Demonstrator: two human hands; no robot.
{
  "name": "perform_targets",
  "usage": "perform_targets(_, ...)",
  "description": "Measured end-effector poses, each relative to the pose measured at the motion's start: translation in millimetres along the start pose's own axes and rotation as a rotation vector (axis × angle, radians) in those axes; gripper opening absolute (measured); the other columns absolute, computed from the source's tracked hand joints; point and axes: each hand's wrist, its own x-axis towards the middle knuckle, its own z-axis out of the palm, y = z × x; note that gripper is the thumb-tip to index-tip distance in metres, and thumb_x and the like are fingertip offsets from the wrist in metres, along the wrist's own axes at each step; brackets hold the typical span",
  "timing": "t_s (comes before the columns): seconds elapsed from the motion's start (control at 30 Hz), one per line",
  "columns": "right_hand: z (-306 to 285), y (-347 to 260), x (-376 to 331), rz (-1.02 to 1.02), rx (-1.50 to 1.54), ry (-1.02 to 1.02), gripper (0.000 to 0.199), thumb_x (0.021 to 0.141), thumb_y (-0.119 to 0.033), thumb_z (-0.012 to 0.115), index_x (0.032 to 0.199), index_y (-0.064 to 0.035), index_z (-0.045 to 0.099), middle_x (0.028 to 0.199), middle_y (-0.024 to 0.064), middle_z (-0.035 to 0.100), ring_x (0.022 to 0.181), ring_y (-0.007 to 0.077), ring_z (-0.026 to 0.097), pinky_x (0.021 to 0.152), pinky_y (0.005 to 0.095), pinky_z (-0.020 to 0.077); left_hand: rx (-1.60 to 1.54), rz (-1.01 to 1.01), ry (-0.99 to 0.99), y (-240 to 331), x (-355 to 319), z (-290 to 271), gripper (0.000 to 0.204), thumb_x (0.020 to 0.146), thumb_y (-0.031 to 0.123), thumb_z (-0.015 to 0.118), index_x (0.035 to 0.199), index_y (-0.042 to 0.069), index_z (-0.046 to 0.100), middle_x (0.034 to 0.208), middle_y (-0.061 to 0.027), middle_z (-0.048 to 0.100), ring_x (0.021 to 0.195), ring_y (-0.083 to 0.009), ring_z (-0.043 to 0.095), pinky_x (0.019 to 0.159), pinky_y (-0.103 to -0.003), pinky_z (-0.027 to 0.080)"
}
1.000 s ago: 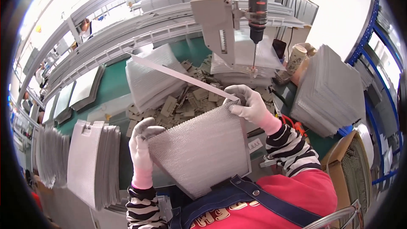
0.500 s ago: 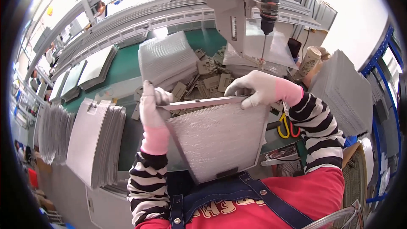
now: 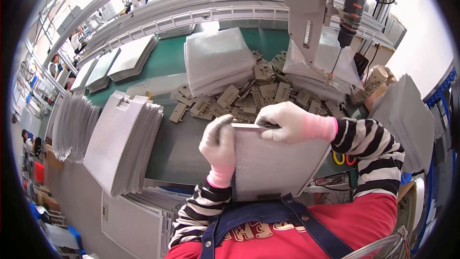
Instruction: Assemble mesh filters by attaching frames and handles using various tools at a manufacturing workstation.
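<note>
A flat grey mesh filter panel [image 3: 278, 165] with a thin metal frame stands tilted between my hands, its lower edge against my front. My right hand [image 3: 287, 123], in a white glove with a pink cuff, grips the upper edge, thumb on the near side. At the upper left corner, my left hand [image 3: 218, 146] is closed against the side edge with its fingers curled. Several loose beige plastic clips [image 3: 249, 100] lie heaped just beyond the panel. A drill [image 3: 353, 7] on a stand [image 3: 306, 19] rises at the far right, its bit pointing down.
Stacked mesh sheets [image 3: 218, 57] rest on the green table [image 3: 177, 148]. Upright panel stacks stand at left [image 3: 117, 139] and right [image 3: 407, 120]. Scissors [image 3: 339, 157] with yellow and red handles lie near my right forearm. More panels [image 3: 134, 223] lean below the table edge.
The view has swung left, so the table and drill appear farther right. Both hands and the panel have shifted left relative to the drill. My left fingers have curled in at the corner.
</note>
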Motion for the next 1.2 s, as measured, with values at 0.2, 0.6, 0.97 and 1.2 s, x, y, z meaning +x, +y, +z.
perform_targets(0.2,15,4,-13,0.041,-0.016,0.079,0.026,0.074,-0.016,0.064,0.094,0.0011,0.059,0.084,0.0151,0.06,0.078,0.0289,0.06,0.07,0.0341,0.048,0.327,0.084,-0.166,-15,-26,-9,0.046,0.074,0.0,0.064,0.12,0.001,0.057,0.077,-0.0077,0.054,0.068,-0.0134,0.052,0.066,-0.024,0.046)
perform_targets(0.6,16,2,-6,0.073,0.07,-0.211,0.04,0.075,-0.017,0.065,0.11,-0.0017,0.053,0.089,0.0168,0.06,0.084,0.0326,0.059,0.073,0.0371,0.0464,-0.181,0.229,-0.426,-22,3,-10,0.044,0.072,-0.002,0.07,0.112,0.002,0.052,0.098,-0.0075,0.053,0.079,-0.009,0.053,0.065,-0.018,0.044)
perform_targets(0.97,24,5,-22,0.154,0.002,-0.205,0.031,0.078,-0.027,0.062,0.092,-0.0003,0.058,0.081,0.0204,0.06,0.076,0.0357,0.059,0.069,0.0395,0.0466,0.063,-0.218,-0.328,-50,-68,-40,0.032,0.076,0.0,0.064,0.107,-0.006,0.057,0.096,-0.0086,0.063,0.087,-0.0139,0.06,0.081,-0.027,0.048)
perform_targets(1.2,13,-63,-10,-0.037,0.386,0.559,0.021,0.079,-0.016,0.067,0.09,-0.0009,0.06,0.075,0.0115,0.061,0.068,0.0149,0.059,0.062,0.0303,0.0474,1.002,0.875,-0.181,129,44,-9,0.068,0.074,0.053,0.063,0.124,0.008,0.054,0.1,-0.0054,0.058,0.093,-0.0227,0.052,0.081,-0.039,0.036)
